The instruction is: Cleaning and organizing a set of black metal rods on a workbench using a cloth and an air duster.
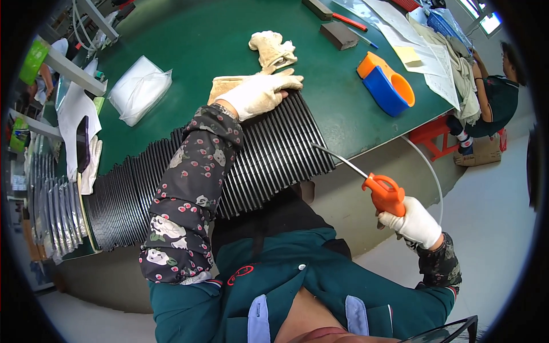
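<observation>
Side by side on the table lies a long row of slim black rods [277, 143], their near ends reaching the front edge. My left hand [260, 96], in a white work glove, rests on the far ends of the rods with its fingers stretched out. In my right hand [414, 224], also gloved, is an orange air blow gun [386, 194], gripped by its handle. Its thin metal nozzle points left, with the tip over the rods at the right end of the row. A white hose hangs behind that hand.
On the green table [194, 46] are a clear plastic bag [139, 88], crumpled gloves [271, 50], a brown block [339, 35] and a blue-and-orange tape dispenser [386, 86]. Papers [429, 60] lie far right. Wrapped rods [60, 211] stand at left. Another person [500, 97] sits at far right.
</observation>
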Demonstrator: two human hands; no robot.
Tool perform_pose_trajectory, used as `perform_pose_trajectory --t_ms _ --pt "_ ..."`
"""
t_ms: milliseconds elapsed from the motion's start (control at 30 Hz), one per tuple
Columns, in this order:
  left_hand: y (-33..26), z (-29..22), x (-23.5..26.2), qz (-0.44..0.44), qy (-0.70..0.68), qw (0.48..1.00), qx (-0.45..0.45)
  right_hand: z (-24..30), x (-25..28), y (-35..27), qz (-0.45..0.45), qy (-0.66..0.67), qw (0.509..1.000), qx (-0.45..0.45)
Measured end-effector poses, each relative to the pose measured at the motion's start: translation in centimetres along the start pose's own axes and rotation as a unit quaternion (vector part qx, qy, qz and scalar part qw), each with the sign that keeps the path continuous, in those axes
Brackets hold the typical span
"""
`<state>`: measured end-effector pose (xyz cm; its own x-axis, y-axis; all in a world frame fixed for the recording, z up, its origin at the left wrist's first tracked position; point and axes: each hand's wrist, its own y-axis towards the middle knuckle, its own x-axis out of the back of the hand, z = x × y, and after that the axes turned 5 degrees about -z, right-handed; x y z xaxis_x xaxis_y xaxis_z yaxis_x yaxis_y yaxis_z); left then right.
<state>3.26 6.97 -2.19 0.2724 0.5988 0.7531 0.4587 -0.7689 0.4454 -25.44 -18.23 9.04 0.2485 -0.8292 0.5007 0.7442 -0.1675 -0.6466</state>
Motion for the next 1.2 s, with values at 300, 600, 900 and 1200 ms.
perform_pose_trajectory --t_ms 300,600,900,1200 --pt "0.8 -2.2 0.9 0.097 0.059 0.991 0.068 -1.9 -0.4 -2.1 -0.016 0.005 1.000 0.001" --pt "1.6 -3.8 0.7 0.123 0.236 0.964 -0.005 -2.5 -1.0 -2.3 -0.003 -0.006 1.000 0.030" --pt "2.2 -3.4 -0.8 0.107 0.261 0.959 -0.011 -3.2 -0.8 -2.8 -0.020 -0.012 1.000 0.004" --pt "2.1 -3.2 -1.0 0.098 0.286 0.953 -0.016 -4.2 0.0 -4.1 -0.033 0.050 0.997 -0.040"
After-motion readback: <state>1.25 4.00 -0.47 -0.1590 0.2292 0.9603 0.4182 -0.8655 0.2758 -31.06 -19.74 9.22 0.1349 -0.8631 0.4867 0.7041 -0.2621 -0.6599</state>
